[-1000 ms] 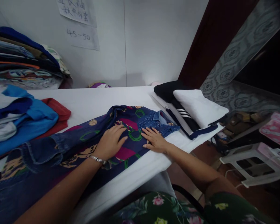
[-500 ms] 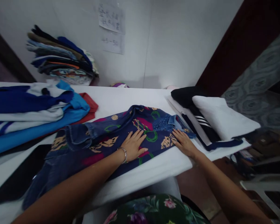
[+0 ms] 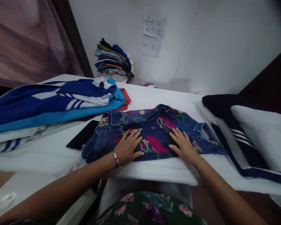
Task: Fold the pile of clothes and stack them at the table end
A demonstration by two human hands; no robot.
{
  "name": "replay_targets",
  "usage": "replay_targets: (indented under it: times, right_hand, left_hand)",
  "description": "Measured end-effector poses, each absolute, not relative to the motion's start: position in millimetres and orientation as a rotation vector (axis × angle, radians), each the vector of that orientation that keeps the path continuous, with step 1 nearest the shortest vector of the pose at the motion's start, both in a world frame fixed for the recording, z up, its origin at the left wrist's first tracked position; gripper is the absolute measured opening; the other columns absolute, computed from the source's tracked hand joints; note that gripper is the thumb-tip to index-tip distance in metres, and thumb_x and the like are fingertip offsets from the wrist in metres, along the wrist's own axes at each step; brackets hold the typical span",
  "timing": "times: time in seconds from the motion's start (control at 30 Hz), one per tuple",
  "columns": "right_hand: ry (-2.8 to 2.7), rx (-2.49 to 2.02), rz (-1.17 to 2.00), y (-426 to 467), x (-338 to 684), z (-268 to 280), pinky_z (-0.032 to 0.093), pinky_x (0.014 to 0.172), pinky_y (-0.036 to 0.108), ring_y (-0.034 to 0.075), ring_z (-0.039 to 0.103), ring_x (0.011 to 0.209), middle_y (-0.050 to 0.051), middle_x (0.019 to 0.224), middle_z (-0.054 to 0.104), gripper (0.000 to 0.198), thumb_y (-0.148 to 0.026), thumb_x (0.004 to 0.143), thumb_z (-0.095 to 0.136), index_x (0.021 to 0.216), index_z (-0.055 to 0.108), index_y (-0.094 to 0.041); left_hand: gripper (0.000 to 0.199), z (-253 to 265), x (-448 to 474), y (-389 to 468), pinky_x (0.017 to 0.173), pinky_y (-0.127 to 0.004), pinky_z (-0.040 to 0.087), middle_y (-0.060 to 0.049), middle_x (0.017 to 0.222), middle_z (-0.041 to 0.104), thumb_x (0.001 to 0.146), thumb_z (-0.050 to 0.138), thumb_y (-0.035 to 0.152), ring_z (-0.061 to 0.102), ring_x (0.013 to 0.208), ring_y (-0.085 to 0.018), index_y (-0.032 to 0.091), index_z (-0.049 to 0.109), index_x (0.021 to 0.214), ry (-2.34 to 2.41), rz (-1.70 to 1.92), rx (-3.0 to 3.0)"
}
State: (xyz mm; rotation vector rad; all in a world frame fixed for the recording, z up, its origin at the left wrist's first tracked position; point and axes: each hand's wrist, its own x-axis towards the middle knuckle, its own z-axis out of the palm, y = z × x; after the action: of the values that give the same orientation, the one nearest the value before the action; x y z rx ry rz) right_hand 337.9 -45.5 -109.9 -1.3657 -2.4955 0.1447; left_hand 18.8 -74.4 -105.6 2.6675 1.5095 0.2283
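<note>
A dark blue patterned denim garment (image 3: 152, 132) lies in front of me on the white-covered table, with magenta, green and tan prints and a denim collar at its right end. Flat on its left-middle part rests my left hand (image 3: 128, 147), fingers spread, a silver bracelet at the wrist. My right hand (image 3: 184, 145) presses on the cloth close to the collar, its fingers stretched out. Neither hand grips anything. A flat black object (image 3: 83, 136) sits on the table just beyond the garment's left end, partly covered by it.
To the left lies a heap of blue and white clothes (image 3: 67, 97). A folded stack of clothes (image 3: 113, 61) stands against the wall at the back. Black and white folded garments (image 3: 245, 134) lie on the right. Two handwritten papers (image 3: 152, 36) hang on the wall.
My view has turned to the left. The garment's left denim end, which trailed toward the table's front edge, now lies gathered in on the table. Both hands still rest flat on the cloth.
</note>
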Motion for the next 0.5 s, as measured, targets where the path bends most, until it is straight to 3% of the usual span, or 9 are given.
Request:
replay_targets:
  times: [0.2, 0.4, 0.5]
  right_hand:
    - [-2.62, -1.256, 0.183, -15, 306, -126, 0.022, 0.112, 0.057, 0.028, 0.023, 0.142, 0.008, 0.153, 0.03, 0.061, -0.054, 0.093, 0.04, 0.147, 0.031, -0.028]
    - [-2.63, -1.228, 0.097, -9, 311, -147, 0.026, 0.112, 0.053, 0.028, 0.028, 0.141, 0.006, 0.153, 0.03, 0.061, -0.055, 0.093, 0.039, 0.147, 0.03, -0.029]
    - [-2.641, -1.241, 0.081, -10, 313, -148, 0.026, 0.111, 0.053, 0.027, 0.028, 0.141, 0.006, 0.153, 0.03, 0.061, -0.056, 0.093, 0.037, 0.147, 0.03, -0.029]
  left_hand:
    - [0.067, -112, -17, -105, 0.115, -0.051, 0.019, -0.014, 0.147, 0.041, 0.086, 0.047, 0.059, 0.032, 0.139, -0.029, 0.017, 0.046, 0.138, 1.884, 0.299, 2.5]
    - [0.062, -109, -28, -109, 0.115, -0.049, 0.021, -0.013, 0.143, 0.047, 0.086, 0.048, 0.057, 0.035, 0.137, -0.027, 0.019, 0.049, 0.135, 1.77, 0.346, 2.499]
    - [0.052, -104, -44, -117, 0.115, -0.051, 0.021, -0.011, 0.141, 0.05, 0.086, 0.054, 0.047, 0.037, 0.136, -0.027, 0.021, 0.053, 0.132, 1.844, 0.365, 2.442]
